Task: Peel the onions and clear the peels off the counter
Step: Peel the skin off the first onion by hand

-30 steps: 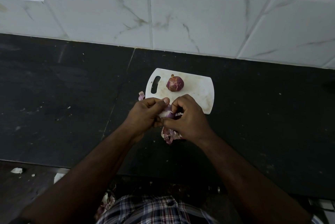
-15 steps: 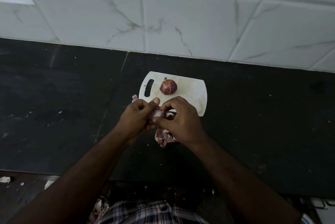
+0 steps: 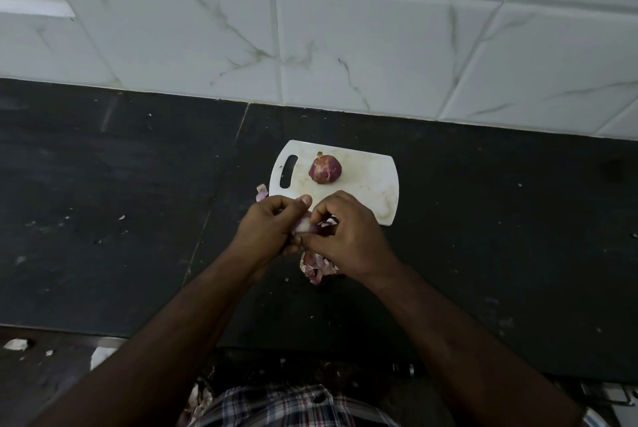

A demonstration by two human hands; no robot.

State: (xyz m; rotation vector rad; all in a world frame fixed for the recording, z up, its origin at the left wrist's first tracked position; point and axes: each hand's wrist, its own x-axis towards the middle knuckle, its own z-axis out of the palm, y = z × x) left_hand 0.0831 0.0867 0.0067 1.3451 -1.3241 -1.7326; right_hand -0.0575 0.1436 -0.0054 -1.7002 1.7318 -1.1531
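A small onion (image 3: 305, 225), pale where its skin is off, sits between both hands just in front of the white cutting board (image 3: 376, 185). My left hand (image 3: 269, 224) grips it from the left with the thumb on top. My right hand (image 3: 348, 235) pinches at its right side, where purple skin shows. A second onion (image 3: 325, 169), purple, lies on the board. A heap of purple peels (image 3: 316, 267) lies on the black counter (image 3: 103, 219) under my right hand. One more peel (image 3: 261, 192) lies by the board's left edge.
A white marbled tile wall (image 3: 345, 29) backs the counter. The counter's front edge runs across the lower part of the view, with peel scraps (image 3: 196, 404) on the floor below it near a checked garment.
The view has shifted slightly. Both hands stay on the small onion and have turned it a little, so more of its pale flesh shows between the fingers.
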